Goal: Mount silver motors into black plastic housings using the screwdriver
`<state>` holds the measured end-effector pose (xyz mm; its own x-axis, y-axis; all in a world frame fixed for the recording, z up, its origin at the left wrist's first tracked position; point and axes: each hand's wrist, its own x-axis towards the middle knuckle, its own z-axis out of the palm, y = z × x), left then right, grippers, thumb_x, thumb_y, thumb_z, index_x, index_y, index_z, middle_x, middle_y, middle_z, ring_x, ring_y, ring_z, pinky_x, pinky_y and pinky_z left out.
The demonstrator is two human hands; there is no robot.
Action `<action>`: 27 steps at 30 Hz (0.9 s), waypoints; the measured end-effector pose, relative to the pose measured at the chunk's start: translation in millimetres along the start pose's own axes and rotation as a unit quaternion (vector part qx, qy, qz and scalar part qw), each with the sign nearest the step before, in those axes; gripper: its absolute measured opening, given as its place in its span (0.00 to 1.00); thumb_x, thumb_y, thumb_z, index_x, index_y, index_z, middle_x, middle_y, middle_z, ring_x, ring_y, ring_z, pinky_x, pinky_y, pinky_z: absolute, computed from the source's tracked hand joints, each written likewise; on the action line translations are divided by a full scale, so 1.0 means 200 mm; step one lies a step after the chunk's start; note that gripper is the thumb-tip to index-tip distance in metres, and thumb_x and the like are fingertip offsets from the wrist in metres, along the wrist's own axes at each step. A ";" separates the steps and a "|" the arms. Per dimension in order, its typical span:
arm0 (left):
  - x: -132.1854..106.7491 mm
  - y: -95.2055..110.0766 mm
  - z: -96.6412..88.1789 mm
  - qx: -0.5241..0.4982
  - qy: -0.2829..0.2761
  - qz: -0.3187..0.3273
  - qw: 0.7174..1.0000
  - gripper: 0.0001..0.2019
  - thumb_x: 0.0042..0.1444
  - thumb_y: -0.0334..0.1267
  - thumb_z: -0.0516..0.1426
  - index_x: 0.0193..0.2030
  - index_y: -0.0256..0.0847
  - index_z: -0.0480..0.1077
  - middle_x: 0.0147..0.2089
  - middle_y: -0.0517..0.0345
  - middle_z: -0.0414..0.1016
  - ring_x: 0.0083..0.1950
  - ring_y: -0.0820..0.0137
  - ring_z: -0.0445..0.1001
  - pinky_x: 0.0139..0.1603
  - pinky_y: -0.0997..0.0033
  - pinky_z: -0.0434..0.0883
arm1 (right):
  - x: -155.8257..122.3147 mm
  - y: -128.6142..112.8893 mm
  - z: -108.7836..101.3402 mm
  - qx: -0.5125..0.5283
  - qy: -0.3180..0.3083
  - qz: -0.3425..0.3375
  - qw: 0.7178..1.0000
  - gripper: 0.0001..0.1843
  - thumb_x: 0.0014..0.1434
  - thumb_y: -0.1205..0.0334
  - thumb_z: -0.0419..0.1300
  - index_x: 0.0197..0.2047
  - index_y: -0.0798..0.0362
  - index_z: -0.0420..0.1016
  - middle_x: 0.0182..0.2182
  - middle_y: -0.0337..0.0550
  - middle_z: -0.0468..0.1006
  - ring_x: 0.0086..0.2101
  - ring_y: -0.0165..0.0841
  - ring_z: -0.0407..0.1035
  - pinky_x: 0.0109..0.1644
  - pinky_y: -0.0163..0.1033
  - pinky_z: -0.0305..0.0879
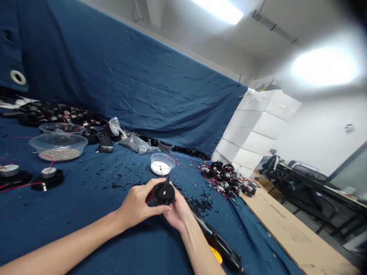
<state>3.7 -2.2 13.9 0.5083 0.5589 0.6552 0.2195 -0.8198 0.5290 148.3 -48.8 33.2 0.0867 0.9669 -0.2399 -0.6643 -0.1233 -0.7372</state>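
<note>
Between my two hands is a round black plastic housing (164,193) with slots and a small pale spot on its face. My left hand (140,202) grips it from the left, thumb along the lower edge. Fingers of my right hand (178,210) wrap round its right side and underside. Thin red wires rise behind the housing. Just beyond it stands a clear bowl of small white parts (162,165). A long black tool (219,240), partly hidden by my right forearm, lies on the blue cloth with something yellow beside it.
Small black pieces (200,204) are scattered over the cloth. Wired motor parts (226,177) are heaped at the right. Clear tubs (59,142) and black bases with motors (48,177) stand at the left. Plastic bags (134,144) lie behind; white boxes (249,130) are stacked at the back right.
</note>
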 end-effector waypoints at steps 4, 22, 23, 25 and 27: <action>0.00 0.00 0.01 0.027 0.018 0.009 0.999 0.32 0.56 0.55 0.61 0.62 0.45 0.55 0.38 0.60 0.76 0.33 0.67 0.77 0.34 0.72 0.71 | 0.00 -0.02 0.01 -0.021 0.021 -0.002 1.000 0.13 0.68 0.59 0.56 0.36 0.61 0.72 0.23 0.33 0.71 0.18 0.19 0.61 0.19 0.24 0.59; 0.04 0.05 -0.01 0.008 0.021 0.009 1.000 0.20 0.56 0.42 0.62 0.53 0.42 0.63 0.44 0.58 0.77 0.41 0.67 0.78 0.40 0.69 0.74 | 0.05 0.03 -0.06 -0.107 -0.016 -0.068 0.992 0.11 0.68 0.59 0.56 0.40 0.60 0.72 0.31 0.38 0.74 0.27 0.23 0.69 0.29 0.30 0.68; 0.05 0.05 -0.02 0.004 0.031 0.010 0.999 0.22 0.55 0.41 0.63 0.54 0.42 0.63 0.46 0.57 0.76 0.43 0.66 0.78 0.43 0.68 0.74 | 0.05 0.03 -0.06 -0.126 -0.021 -0.075 0.989 0.12 0.68 0.58 0.56 0.41 0.59 0.72 0.33 0.39 0.75 0.29 0.24 0.70 0.31 0.31 0.69; 0.05 0.07 -0.03 0.002 0.050 0.019 0.999 0.24 0.52 0.39 0.63 0.54 0.42 0.63 0.48 0.56 0.75 0.46 0.65 0.76 0.46 0.67 0.73 | 0.05 0.03 -0.08 -0.174 -0.030 -0.087 0.980 0.14 0.68 0.55 0.55 0.41 0.59 0.72 0.33 0.39 0.75 0.30 0.25 0.71 0.33 0.33 0.70; 0.05 0.08 -0.05 0.004 0.064 0.036 0.997 0.22 0.51 0.38 0.63 0.52 0.41 0.64 0.47 0.56 0.75 0.46 0.64 0.75 0.48 0.66 0.71 | 0.05 0.02 -0.10 -0.240 -0.040 -0.095 0.965 0.17 0.67 0.52 0.55 0.37 0.58 0.71 0.27 0.36 0.72 0.24 0.24 0.67 0.28 0.31 0.66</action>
<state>3.1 -9.6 34.7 0.4131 0.5088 0.7553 0.1926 -0.8594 0.4737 161.2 -44.9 15.4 0.1020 0.9941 -0.0357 -0.2202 -0.0125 -0.9754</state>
